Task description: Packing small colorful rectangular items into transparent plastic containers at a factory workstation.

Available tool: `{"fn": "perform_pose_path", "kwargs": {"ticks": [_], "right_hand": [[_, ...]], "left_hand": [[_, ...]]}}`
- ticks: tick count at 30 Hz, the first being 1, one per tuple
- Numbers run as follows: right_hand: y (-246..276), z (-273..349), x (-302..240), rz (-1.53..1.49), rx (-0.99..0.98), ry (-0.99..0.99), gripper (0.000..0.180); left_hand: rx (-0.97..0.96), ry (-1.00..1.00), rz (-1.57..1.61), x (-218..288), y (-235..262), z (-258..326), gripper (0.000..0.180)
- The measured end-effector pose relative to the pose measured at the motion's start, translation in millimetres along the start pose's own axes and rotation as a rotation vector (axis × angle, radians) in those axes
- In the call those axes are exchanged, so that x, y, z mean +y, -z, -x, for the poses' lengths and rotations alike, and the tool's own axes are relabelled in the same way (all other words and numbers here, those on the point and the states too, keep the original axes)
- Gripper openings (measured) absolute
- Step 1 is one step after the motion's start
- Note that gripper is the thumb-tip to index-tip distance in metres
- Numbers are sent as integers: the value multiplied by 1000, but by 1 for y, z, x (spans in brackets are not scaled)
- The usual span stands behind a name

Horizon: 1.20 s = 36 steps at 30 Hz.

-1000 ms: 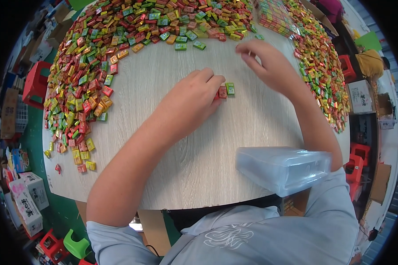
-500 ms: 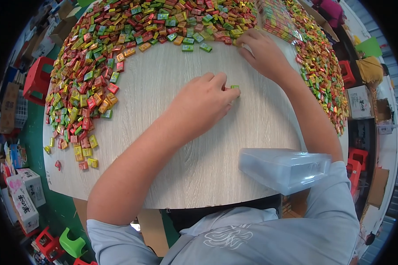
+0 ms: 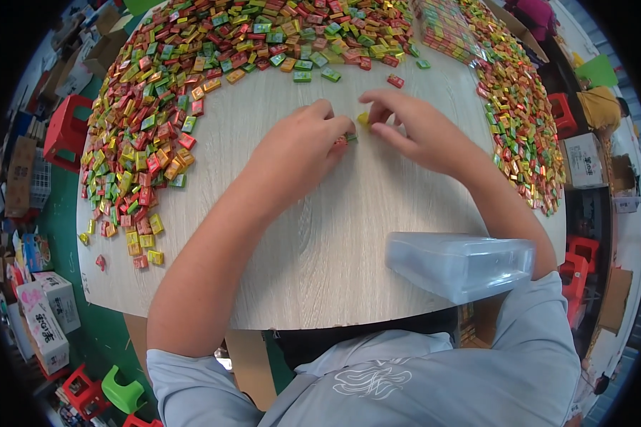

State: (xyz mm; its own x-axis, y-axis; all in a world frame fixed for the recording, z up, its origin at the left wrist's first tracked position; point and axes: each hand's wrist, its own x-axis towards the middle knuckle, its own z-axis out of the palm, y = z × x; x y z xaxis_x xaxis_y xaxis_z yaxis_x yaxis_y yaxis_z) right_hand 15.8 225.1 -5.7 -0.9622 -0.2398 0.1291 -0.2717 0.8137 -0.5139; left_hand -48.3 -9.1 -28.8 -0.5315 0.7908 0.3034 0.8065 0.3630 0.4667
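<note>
My left hand is closed over the middle of the table, its fingertips pinching small wrapped candies; green and red wrappers show, and the rest is hidden by the fingers. Close by on its right, my right hand has its fingers curled round a yellow wrapped candy at the tips. A gap separates the two hands. Just beyond the right hand, a single red candy lies on the tabletop.
A large heap of wrapped candies curves round the table's far and left sides, with more along the right. Clear packs of candies lie at the far right. A clear plastic box stands by my right forearm on the pale table.
My right hand has come back from the far heap toward my left, bringing a yellow candy. My left hand has shifted slightly left. A red and a green candy now show where the right hand was.
</note>
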Motion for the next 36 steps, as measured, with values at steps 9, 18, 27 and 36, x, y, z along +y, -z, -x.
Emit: {"fn": "perform_pose_path", "kwargs": {"ticks": [9,18,27,36], "right_hand": [[2,6,3,-157,-20,-39,33],[14,-5,36,230,89,-43,27],[-14,18,3,-29,39,64,21],[-23,16,8,-59,141,63,36]], "left_hand": [[-3,19,29,-1,3,0,18],[-21,47,58,1,4,0,22],[-10,26,57,0,4,-3,27],[-19,94,11,4,5,-5,37]]}}
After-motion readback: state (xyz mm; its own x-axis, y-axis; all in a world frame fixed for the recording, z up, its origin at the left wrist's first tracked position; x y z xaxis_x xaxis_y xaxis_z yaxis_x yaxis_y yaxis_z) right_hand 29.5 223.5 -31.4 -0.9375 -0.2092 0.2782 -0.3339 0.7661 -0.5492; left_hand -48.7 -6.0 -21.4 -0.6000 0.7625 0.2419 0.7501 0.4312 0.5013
